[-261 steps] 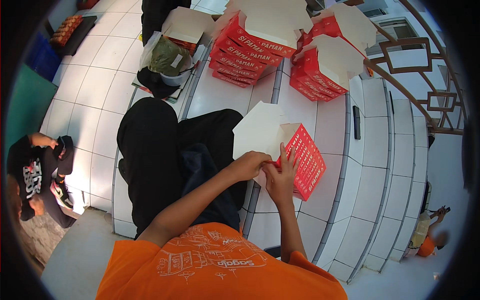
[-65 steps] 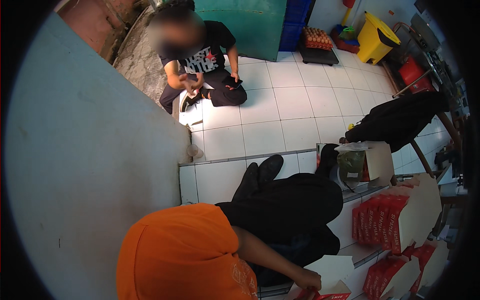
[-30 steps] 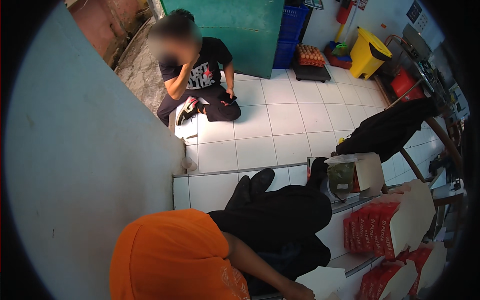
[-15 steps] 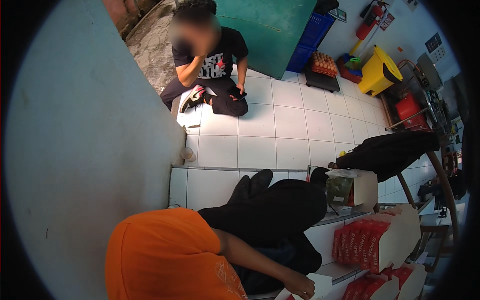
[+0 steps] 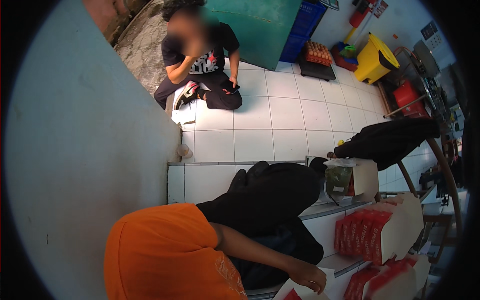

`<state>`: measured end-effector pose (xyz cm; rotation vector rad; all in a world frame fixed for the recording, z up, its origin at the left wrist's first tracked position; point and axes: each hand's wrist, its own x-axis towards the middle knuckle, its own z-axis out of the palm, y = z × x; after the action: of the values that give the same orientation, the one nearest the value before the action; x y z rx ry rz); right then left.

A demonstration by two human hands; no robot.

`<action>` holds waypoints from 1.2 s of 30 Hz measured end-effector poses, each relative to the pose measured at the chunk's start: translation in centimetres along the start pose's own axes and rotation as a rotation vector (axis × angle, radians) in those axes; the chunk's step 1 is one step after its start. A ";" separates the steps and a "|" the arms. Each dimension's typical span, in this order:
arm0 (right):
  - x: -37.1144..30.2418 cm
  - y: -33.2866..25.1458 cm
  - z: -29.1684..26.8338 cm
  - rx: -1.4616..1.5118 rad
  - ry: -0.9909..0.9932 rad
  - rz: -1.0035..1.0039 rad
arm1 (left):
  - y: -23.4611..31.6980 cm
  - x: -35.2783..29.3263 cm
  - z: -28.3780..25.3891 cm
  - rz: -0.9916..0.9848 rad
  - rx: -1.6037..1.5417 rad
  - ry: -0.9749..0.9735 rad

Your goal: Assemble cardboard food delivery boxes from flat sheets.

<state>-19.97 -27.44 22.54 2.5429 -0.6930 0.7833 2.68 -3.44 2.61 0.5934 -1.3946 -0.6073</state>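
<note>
My left hand (image 5: 308, 276) reaches across from the orange sleeve to the lower edge of the view. Its fingers are bent down over a white cardboard box piece (image 5: 295, 288) with a bit of red on it, which the picture's edge cuts off. I cannot see my right hand. Close to the hand, on the right, stand folded red-and-white cardboard boxes (image 5: 358, 233) packed in a row, their pale flaps standing out. A second group of the same boxes (image 5: 385, 280) lies below them. My bent legs in black trousers (image 5: 270, 192) rest on the tiled steps.
Another person (image 5: 200, 60) sits cross-legged on the doorstep, holding a phone. A clear bag with green contents (image 5: 338, 181) leans beside an open carton. Black cloth (image 5: 387, 142) hangs over a chair. Eggs on trays (image 5: 318, 53), a yellow bin (image 5: 376, 59) and a pale wall (image 5: 95, 150) surround the floor.
My left hand has shifted slightly up and right over the white cardboard, more of which now shows. The surroundings sit slightly higher and further left in the view.
</note>
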 end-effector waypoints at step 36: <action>-15.7 -25.2 -5.3 0.231 -0.303 0.858 | 3.4 -1.5 -2.3 -0.517 0.090 -0.114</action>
<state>-19.46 0.70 11.69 2.5465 -1.9617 0.7434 5.04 0.08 3.70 1.0190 -1.3834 -1.0050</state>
